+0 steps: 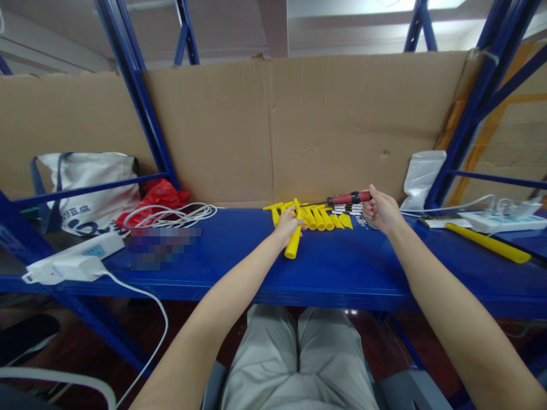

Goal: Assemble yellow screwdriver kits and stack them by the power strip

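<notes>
My left hand (289, 226) is closed around a yellow plastic tube (292, 248), which stands tilted over the blue shelf. In my right hand (382, 209) is the end of a red and black screwdriver (347, 198), held level with its shaft pointing left. The screwdriver's tip meets the upper part of the yellow tube, close to my left fingers; whether it sits in a screw is too small to tell. Behind and beside my left hand lie several more yellow tubular pieces (318, 218) in a row. Small black and white items (348, 209) lie under the screwdriver.
A blue metal shelf (239, 273) carries everything, backed by cardboard (325, 125). On the left are a white power strip (77, 259), coiled white cable (188, 212), a red bag (160, 196) and a cloth bag (92, 188). A yellow-handled tool (489, 244) and another power strip (504, 222) lie right.
</notes>
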### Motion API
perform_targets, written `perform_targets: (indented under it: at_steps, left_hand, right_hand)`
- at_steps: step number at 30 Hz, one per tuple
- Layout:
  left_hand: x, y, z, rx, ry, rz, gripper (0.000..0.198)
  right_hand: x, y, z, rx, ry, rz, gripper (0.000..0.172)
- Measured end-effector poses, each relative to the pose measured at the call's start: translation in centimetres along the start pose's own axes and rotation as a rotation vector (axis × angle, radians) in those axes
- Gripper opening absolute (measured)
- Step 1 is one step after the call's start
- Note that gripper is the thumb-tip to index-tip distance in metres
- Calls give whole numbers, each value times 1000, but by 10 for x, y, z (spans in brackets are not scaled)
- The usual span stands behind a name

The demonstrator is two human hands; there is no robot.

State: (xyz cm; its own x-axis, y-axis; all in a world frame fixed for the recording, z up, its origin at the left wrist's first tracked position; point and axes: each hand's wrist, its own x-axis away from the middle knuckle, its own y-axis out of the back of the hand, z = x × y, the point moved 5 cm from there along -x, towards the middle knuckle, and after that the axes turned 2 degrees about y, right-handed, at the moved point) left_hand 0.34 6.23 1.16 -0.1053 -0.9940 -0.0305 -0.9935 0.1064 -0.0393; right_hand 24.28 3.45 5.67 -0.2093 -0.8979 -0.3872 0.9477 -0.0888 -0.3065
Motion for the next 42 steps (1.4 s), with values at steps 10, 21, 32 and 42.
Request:
perform_targets:
  at_steps: [10, 21, 32, 42]
  left_hand:
    - [1, 0, -1, -1, 0, -3, 65]
    - [2, -1, -1, 6, -2, 7, 64]
    - [0, -1, 1, 2, -9, 13, 67]
    - [-2, -1, 3, -9, 0, 19, 71]
  right_hand:
    - [2, -5, 7, -15, 41, -15, 29]
    - [1, 1, 3, 13, 41, -85, 31]
    - [3, -5, 7, -11, 36, 30, 29]
    - [-1, 1, 1, 12, 70, -14, 37]
